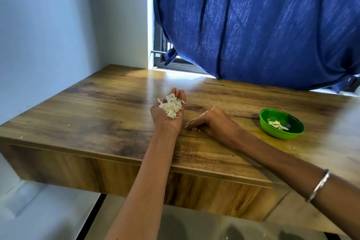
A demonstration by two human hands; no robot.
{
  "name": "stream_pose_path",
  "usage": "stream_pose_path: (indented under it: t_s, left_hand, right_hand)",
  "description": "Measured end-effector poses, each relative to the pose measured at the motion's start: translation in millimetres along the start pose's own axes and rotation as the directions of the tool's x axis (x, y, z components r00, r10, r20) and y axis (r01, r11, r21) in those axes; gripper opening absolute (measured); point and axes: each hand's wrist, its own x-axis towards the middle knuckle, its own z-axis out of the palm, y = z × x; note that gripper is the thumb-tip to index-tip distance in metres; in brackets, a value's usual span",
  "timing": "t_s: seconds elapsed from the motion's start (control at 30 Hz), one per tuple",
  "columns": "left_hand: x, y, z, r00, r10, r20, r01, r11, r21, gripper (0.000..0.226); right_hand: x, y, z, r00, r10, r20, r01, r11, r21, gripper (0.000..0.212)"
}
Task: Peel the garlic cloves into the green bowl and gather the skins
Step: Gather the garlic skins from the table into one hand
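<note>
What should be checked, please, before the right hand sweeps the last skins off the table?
1. Left hand palm up, holding the pile of skins: ok.
2. Right hand down on the table beside loose bits: ok.
3. Peeled cloves in the green bowl: ok.
4. Table free of scraps: not ok, small flecks lie at the left.
5. Any unpeeled clove left: cannot tell.
</note>
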Motion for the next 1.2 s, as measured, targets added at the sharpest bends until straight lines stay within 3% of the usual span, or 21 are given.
stream_pose_path:
  t_s: [0.1, 0.37, 0.63, 0.9, 1.2]
  left_hand:
    - [-0.7, 0.8, -1.9, 1.000, -0.007, 0.001, 0.007, 1.000, 0.011, 0.050]
    - [-4.6, -0.6, -1.1, 1.000, -0.012, -0.001, 0.012, 0.999, 0.036, 0.051]
    - [-2.1, -0.9, -2.7, 1.000, -0.014, 0.011, 0.014, 0.999, 0.038, 0.049]
    - [-0.8, -0.3, -4.3, 1.000, -0.017, 0.025, 0.015, 0.999, 0.049, 0.051]
    - [-1.0, -0.7, -6.8, 0.999, -0.031, 0.039, 0.028, 0.997, 0.074, 0.048]
  right_hand:
    - [-10.9, 11.1, -14.6, 0.999, 0.013, 0.039, -0.012, 1.000, -0.019, 0.028]
    - [-48.6, 22.9, -27.8, 0.990, 0.142, -0.024, -0.143, 0.989, -0.036, 0.024]
    - [-75.7, 16.0, -25.1, 0.993, 0.108, 0.040, -0.105, 0.991, -0.078, 0.037]
    - [-75.3, 14.7, -31.9, 0.994, 0.097, -0.055, -0.100, 0.993, -0.057, 0.018]
    - [-98.4, 1.9, -19.2, 0.970, 0.186, -0.155, -0.213, 0.959, -0.187, 0.024]
